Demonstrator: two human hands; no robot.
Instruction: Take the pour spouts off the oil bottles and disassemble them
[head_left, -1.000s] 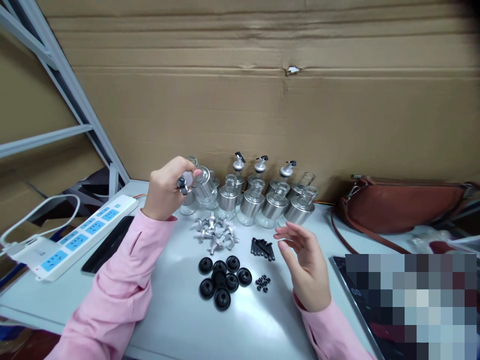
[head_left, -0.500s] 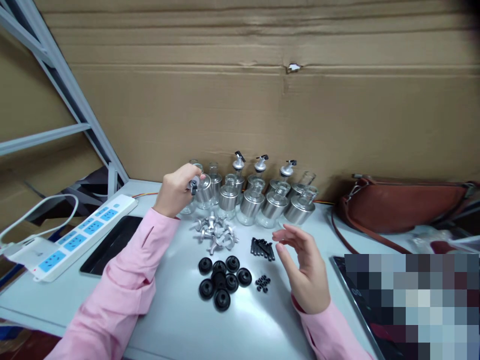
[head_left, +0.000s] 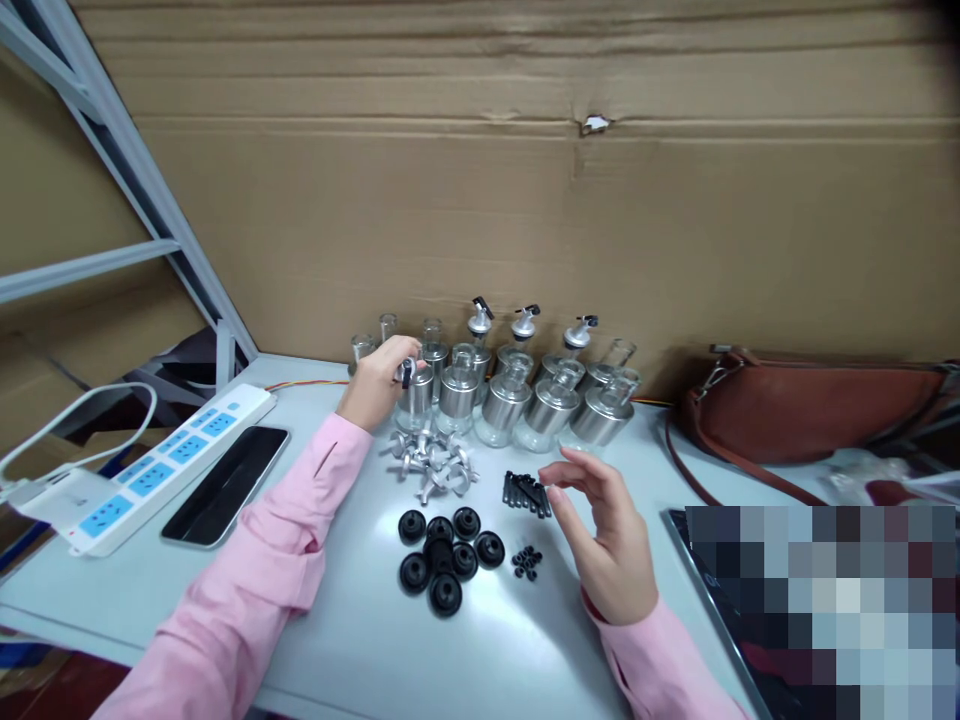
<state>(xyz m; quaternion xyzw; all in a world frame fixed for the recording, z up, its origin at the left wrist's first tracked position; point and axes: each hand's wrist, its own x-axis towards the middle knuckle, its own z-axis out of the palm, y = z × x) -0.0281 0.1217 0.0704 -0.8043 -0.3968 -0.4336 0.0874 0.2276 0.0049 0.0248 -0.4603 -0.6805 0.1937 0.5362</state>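
My left hand (head_left: pixel 384 380) is closed round a small silver and black pourer top (head_left: pixel 406 374), held over a glass bottle (head_left: pixel 415 400) at the left of the group. My right hand (head_left: pixel 606 525) hovers over the table with curved fingers apart, holding nothing, just right of several black sticks (head_left: pixel 526 493). Glass bottles with metal bands (head_left: pixel 507 402) stand in rows; three at the back carry silver pourers (head_left: pixel 524 322). Silver spouts (head_left: pixel 433 463) lie in a heap in front. Nearer are round black stoppers (head_left: pixel 446 594) and tiny black rings (head_left: pixel 527 562).
A white power strip (head_left: pixel 176 465) and a black phone (head_left: pixel 225 487) lie at the left. A brown bag (head_left: pixel 814 408) rests at the right, behind a dark flat device (head_left: pixel 712 590). Cardboard (head_left: pixel 450 220) stands behind the bottles.
My left hand has moved right with the pourer top, uncovering more of the phone and the bottles at the far left. My right hand has barely moved.
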